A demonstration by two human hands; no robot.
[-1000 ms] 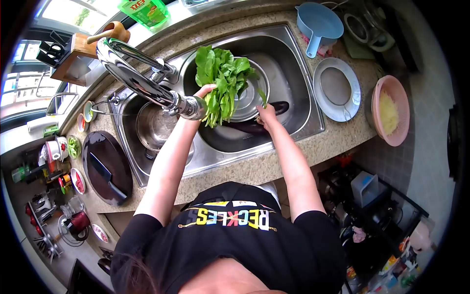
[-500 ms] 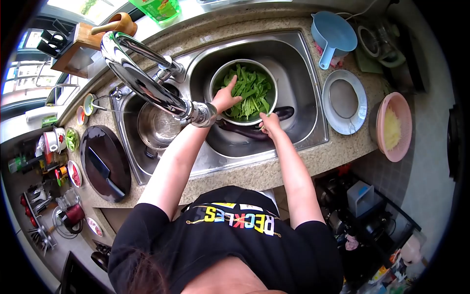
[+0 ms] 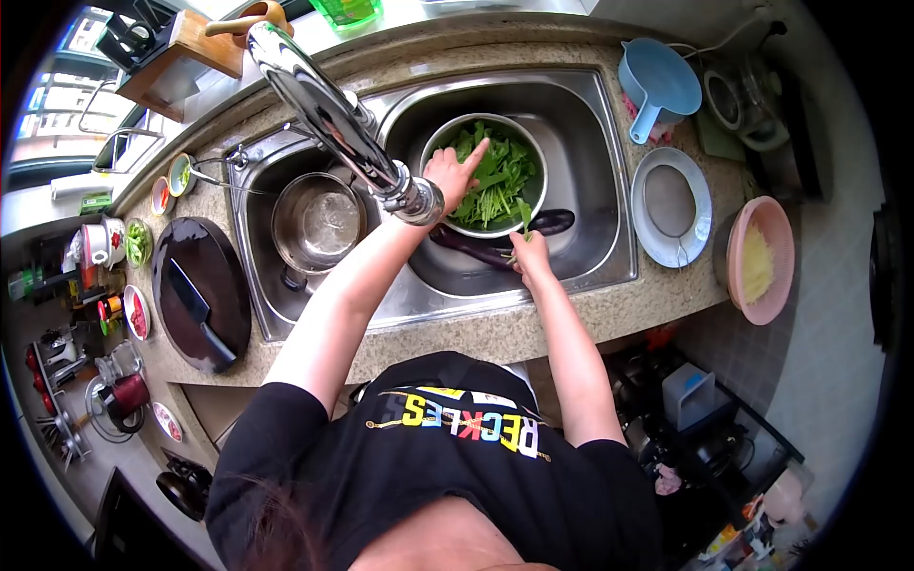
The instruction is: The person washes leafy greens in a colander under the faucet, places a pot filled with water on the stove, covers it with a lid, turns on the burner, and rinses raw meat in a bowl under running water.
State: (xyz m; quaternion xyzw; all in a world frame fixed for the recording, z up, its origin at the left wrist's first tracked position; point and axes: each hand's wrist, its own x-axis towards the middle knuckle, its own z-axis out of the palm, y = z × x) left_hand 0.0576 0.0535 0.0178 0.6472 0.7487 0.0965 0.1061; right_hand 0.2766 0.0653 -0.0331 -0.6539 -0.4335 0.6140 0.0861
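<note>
A steel bowl (image 3: 541, 181) full of leafy greens (image 3: 506, 173) sits in the right sink basin. My left hand (image 3: 451, 181) is over the bowl's left side, index finger stretched across the leaves and the fingers apart. I cannot tell whether it presses on them. Just below the bowl's near rim, my right hand (image 3: 529, 253) pinches a sprig of leafy greens (image 3: 524, 217), its leaf pointing up toward the bowl. Two dark purple eggplants (image 3: 553, 223) lie on the basin floor beside the bowl, partly hidden by my right hand and the bowl.
The chrome faucet (image 3: 324, 105) arches over the left basin, where a steel pot (image 3: 318, 221) stands. A cleaver (image 3: 190, 293) rests on a dark cutting board (image 3: 198, 333). At right are a blue strainer (image 3: 659, 76), a white plate (image 3: 703, 219) and a pink basket (image 3: 783, 255).
My left hand has shifted up slightly over the greens. My right hand, now with a leafy sprig standing clearly from its fingers, is a little lower. The whole view has tilted slightly.
</note>
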